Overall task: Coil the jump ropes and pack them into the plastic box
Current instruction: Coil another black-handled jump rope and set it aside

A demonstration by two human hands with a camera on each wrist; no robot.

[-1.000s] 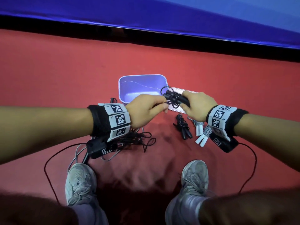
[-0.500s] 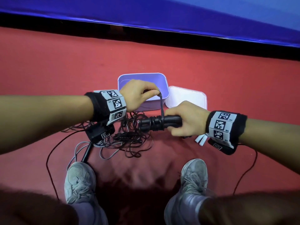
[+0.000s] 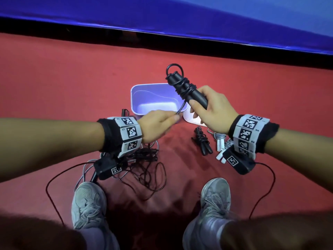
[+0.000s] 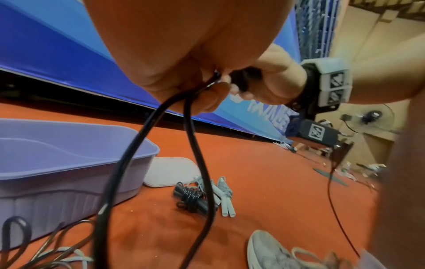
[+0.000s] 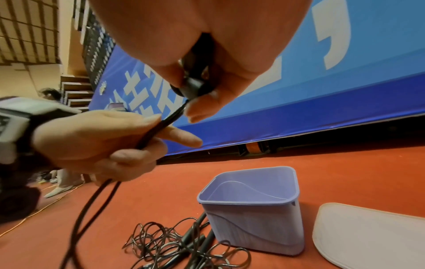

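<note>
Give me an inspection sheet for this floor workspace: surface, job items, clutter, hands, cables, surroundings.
Surface: red floor mat.
Job's things: empty purple plastic box, lid on the floor beside it; black jump rope half wound round its handles; coiled black rope and coiled white rope on the floor.
Clutter: tangle of loose ropes near the left shoe.
Hands: right hand grips the handles; left hand pinches the doubled cord.
Cables: thin wrist-camera leads trail across the mat.
Surroundings: blue banner behind.
</note>
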